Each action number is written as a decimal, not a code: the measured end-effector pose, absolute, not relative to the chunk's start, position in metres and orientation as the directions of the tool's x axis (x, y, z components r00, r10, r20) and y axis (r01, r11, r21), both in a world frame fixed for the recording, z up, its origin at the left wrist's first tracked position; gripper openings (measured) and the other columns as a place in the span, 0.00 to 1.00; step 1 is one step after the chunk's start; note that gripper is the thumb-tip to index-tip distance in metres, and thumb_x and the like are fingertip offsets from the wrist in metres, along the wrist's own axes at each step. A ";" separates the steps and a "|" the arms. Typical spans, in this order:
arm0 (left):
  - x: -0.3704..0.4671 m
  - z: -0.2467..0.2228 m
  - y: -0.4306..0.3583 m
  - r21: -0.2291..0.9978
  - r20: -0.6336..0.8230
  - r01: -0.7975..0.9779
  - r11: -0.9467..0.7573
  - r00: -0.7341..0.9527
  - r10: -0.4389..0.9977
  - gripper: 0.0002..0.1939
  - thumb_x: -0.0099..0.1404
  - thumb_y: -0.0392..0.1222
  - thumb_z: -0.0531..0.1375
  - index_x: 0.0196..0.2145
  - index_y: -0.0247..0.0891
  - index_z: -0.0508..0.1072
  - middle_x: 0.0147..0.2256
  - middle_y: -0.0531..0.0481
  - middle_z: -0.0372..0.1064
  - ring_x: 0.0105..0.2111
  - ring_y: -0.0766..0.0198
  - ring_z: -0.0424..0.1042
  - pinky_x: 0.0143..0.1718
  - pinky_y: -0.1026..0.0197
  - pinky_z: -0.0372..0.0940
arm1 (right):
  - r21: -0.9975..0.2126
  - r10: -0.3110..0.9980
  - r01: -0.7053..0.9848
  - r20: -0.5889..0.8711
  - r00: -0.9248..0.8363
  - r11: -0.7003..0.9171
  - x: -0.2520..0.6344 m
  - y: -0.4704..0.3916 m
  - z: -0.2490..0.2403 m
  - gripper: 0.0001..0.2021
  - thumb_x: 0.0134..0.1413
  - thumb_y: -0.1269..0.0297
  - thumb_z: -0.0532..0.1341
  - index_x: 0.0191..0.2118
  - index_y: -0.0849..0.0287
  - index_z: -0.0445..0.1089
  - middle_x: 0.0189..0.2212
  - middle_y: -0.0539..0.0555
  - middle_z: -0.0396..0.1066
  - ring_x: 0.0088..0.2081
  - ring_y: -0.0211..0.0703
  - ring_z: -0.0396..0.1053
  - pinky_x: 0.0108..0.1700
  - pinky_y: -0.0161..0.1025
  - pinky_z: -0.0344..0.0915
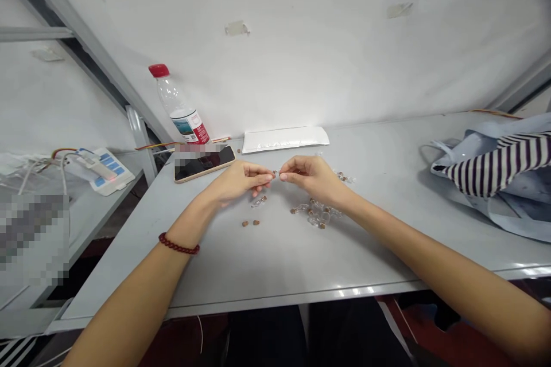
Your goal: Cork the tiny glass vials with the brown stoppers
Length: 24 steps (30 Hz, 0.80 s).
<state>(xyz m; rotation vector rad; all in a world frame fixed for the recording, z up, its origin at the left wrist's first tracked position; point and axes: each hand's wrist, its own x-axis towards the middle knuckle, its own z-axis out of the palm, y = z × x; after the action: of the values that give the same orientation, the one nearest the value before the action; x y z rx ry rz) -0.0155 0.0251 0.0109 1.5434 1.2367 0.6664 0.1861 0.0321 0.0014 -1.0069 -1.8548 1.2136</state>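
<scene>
Above the middle of the grey table (224,275), my left hand (245,180) and my right hand (307,176) meet almost fingertip to fingertip. Each is pinched closed, with a tiny clear and dark item between them, too small to name. Below my left hand lies a small clear bottle (259,202) with a brown end. Two loose corks (250,223) rest nearer the front. A cluster of small clear corked bottles (317,215) lies under my right wrist, and several more (344,176) lie partly hidden behind it.
A phone (204,164) and a red-capped water bottle (183,112) stand at the back left. A white flat packet (285,139) lies by the wall. At right is a bag with striped cloth (495,166). A power strip (109,172) sits far left.
</scene>
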 end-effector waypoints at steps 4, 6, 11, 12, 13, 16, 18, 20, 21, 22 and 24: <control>-0.011 0.009 0.023 0.987 -0.118 0.138 0.079 0.306 0.945 0.18 0.55 0.42 0.67 0.43 0.32 0.76 0.33 0.47 0.75 0.28 0.68 0.70 0.34 0.61 0.67 | -0.973 0.900 0.164 0.079 -0.428 0.164 0.189 0.035 0.003 0.09 0.50 0.59 0.63 0.30 0.61 0.71 0.27 0.51 0.71 0.28 0.35 0.62 0.32 0.37 0.57; -0.008 0.010 0.021 0.991 -0.104 0.107 0.074 0.306 0.946 0.19 0.55 0.42 0.67 0.44 0.33 0.74 0.32 0.47 0.76 0.28 0.67 0.72 0.36 0.61 0.68 | -0.987 0.896 0.100 0.070 -0.438 0.126 0.190 0.037 0.002 0.10 0.48 0.58 0.65 0.29 0.61 0.72 0.27 0.51 0.71 0.28 0.35 0.62 0.33 0.38 0.59; -0.001 0.011 0.016 0.993 -0.082 0.105 0.053 0.292 0.953 0.16 0.55 0.43 0.68 0.39 0.33 0.72 0.30 0.47 0.77 0.28 0.65 0.74 0.37 0.59 0.70 | -1.000 0.870 -0.019 0.031 -0.491 0.024 0.193 0.041 -0.005 0.09 0.47 0.59 0.66 0.28 0.60 0.72 0.27 0.51 0.71 0.30 0.36 0.64 0.37 0.38 0.61; 0.000 0.012 0.016 0.994 -0.073 0.104 0.044 0.287 0.955 0.15 0.55 0.43 0.68 0.38 0.33 0.72 0.31 0.47 0.77 0.29 0.65 0.75 0.37 0.58 0.70 | -1.000 0.868 -0.025 0.013 -0.496 0.001 0.193 0.042 -0.005 0.09 0.47 0.59 0.66 0.28 0.60 0.72 0.27 0.52 0.71 0.30 0.37 0.64 0.37 0.38 0.61; 0.001 0.012 0.015 0.994 -0.064 0.104 0.036 0.284 0.957 0.15 0.55 0.44 0.67 0.37 0.33 0.72 0.31 0.46 0.77 0.28 0.65 0.75 0.36 0.58 0.70 | -0.999 0.866 -0.026 -0.006 -0.501 -0.022 0.193 0.042 -0.006 0.09 0.48 0.59 0.66 0.27 0.59 0.72 0.27 0.52 0.72 0.31 0.37 0.64 0.38 0.39 0.62; 0.003 0.012 0.014 0.995 -0.050 0.099 0.023 0.279 0.959 0.14 0.55 0.44 0.67 0.36 0.33 0.72 0.30 0.46 0.77 0.27 0.65 0.74 0.35 0.59 0.71 | -0.996 0.861 -0.047 -0.039 -0.507 -0.073 0.193 0.042 -0.005 0.09 0.47 0.58 0.67 0.26 0.59 0.72 0.27 0.53 0.72 0.31 0.39 0.65 0.39 0.41 0.63; 0.004 0.011 0.014 0.996 -0.043 0.082 0.021 0.278 0.960 0.13 0.55 0.43 0.67 0.35 0.33 0.72 0.30 0.47 0.77 0.27 0.66 0.74 0.35 0.59 0.71 | -0.991 0.853 -0.093 -0.032 -0.522 -0.095 0.193 0.042 -0.005 0.09 0.46 0.60 0.68 0.25 0.59 0.72 0.26 0.52 0.71 0.32 0.39 0.66 0.41 0.42 0.63; 0.005 0.009 0.014 0.998 -0.033 0.054 0.018 0.284 0.958 0.13 0.56 0.42 0.67 0.36 0.32 0.72 0.29 0.47 0.77 0.26 0.66 0.74 0.35 0.59 0.71 | -0.983 0.837 -0.144 -0.019 -0.547 -0.117 0.192 0.041 -0.005 0.09 0.46 0.61 0.68 0.24 0.59 0.71 0.25 0.51 0.71 0.32 0.39 0.67 0.43 0.42 0.62; 0.005 0.008 0.014 0.999 -0.026 0.038 0.015 0.290 0.957 0.13 0.56 0.41 0.67 0.36 0.32 0.72 0.29 0.47 0.77 0.26 0.66 0.74 0.35 0.59 0.71 | -0.980 0.829 -0.158 -0.015 -0.559 -0.124 0.191 0.041 -0.004 0.09 0.46 0.61 0.68 0.24 0.59 0.71 0.25 0.50 0.71 0.32 0.39 0.68 0.44 0.42 0.62; 0.005 0.007 0.014 1.000 -0.020 0.025 0.013 0.297 0.955 0.12 0.56 0.41 0.67 0.36 0.32 0.72 0.30 0.47 0.77 0.26 0.67 0.74 0.35 0.59 0.71 | -0.979 0.827 -0.161 -0.013 -0.562 -0.125 0.191 0.040 -0.004 0.09 0.46 0.61 0.67 0.24 0.59 0.71 0.25 0.50 0.71 0.32 0.39 0.68 0.44 0.42 0.61; 0.006 0.007 0.013 1.000 -0.010 0.008 0.008 0.310 0.951 0.12 0.57 0.41 0.67 0.36 0.32 0.72 0.30 0.47 0.77 0.26 0.67 0.74 0.35 0.59 0.70 | -0.985 0.832 -0.132 -0.023 -0.554 -0.115 0.192 0.040 -0.003 0.09 0.47 0.60 0.67 0.25 0.59 0.70 0.25 0.50 0.71 0.31 0.38 0.67 0.42 0.42 0.60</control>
<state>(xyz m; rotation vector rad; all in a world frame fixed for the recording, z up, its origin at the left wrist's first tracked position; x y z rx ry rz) 0.0059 0.0130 0.0068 1.3405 0.9825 0.9645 0.1915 0.0402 -0.0034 -0.8042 -1.4539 1.7539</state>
